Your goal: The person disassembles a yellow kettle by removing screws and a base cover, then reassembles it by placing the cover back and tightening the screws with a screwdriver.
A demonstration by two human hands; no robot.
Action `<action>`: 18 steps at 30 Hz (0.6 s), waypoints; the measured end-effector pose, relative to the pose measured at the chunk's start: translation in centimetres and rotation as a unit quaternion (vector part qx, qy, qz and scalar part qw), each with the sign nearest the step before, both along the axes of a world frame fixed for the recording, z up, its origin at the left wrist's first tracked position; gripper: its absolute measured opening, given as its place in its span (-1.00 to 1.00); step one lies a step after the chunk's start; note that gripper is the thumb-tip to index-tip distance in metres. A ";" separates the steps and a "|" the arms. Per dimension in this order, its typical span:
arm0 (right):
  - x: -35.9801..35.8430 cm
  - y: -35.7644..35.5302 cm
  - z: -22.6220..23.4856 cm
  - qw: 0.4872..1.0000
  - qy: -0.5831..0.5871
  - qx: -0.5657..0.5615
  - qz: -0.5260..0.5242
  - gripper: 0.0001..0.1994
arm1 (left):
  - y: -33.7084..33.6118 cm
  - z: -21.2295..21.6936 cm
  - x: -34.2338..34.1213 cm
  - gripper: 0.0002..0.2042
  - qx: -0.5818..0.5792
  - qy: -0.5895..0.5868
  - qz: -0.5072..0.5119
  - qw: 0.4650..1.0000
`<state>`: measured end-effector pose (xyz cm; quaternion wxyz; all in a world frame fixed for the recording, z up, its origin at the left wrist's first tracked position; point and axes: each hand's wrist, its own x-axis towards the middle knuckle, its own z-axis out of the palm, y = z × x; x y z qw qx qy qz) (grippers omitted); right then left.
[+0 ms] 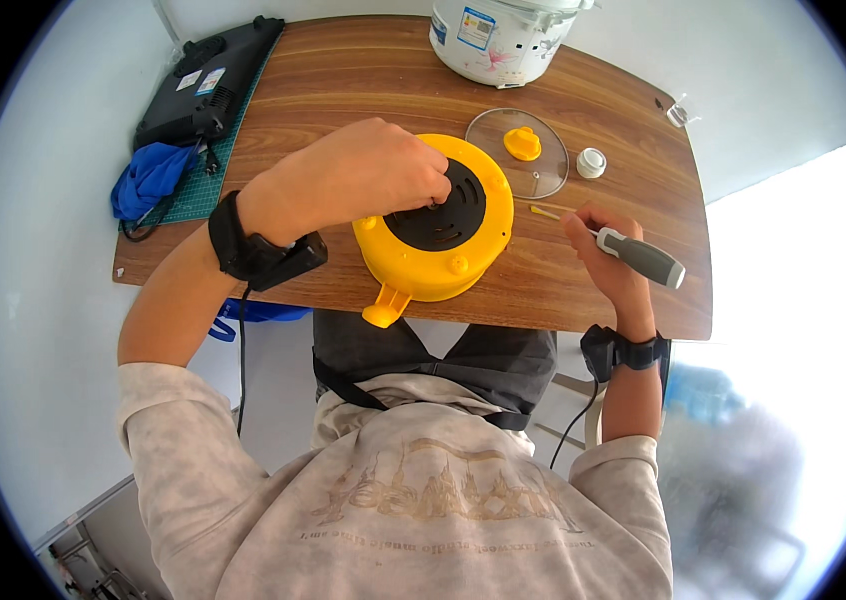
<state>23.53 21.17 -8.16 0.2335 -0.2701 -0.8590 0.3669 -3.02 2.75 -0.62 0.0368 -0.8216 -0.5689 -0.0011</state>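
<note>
A round yellow appliance [443, 255] lies upside down on the wooden table [343, 80], its black vented base plate [443, 215] facing up and a yellow handle sticking out over the near edge. My left hand [363, 175] rests on top of it, fingertips pinched at the black plate. To the right, my right hand [608, 255] grips a screwdriver [638, 257] with a grey and black handle, its yellow shaft lying on the table beside the appliance.
A round glass lid [533, 180] with a yellow knob [522, 143] lies behind the appliance, next to a small white cap [591, 162]. A white cooker pot [498, 35] stands at the back. At far left are a black device [208, 85], a green mat and blue cloth [148, 178].
</note>
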 end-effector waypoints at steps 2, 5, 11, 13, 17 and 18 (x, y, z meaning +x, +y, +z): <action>0.0 -0.1 0.1 1.000 0.004 -0.008 0.003 -0.80 | 0.2 0.1 0.4 -0.91 0.002 0.044 -0.005 0.999; 0.0 0.0 0.1 1.000 -0.001 -0.014 0.002 -0.80 | 0.4 -0.2 1.1 -0.91 0.013 0.056 0.020 0.998; 0.1 -0.1 0.2 1.000 0.000 -0.008 -0.004 -0.80 | 0.4 -0.7 1.0 -0.89 0.028 0.076 0.010 0.997; 0.0 -0.2 0.3 1.000 -0.004 -0.011 -0.004 -0.79 | 0.4 -0.9 1.1 -0.87 0.033 0.101 0.025 0.994; 0.3 0.0 0.2 1.000 -0.009 -0.011 -0.005 -0.79 | 0.5 -0.4 1.0 -0.83 0.003 -0.028 0.076 0.997; 0.3 0.0 0.2 1.000 -0.005 -0.009 -0.006 -0.79 | 0.4 -0.2 0.7 -0.83 -0.007 -0.041 0.062 0.997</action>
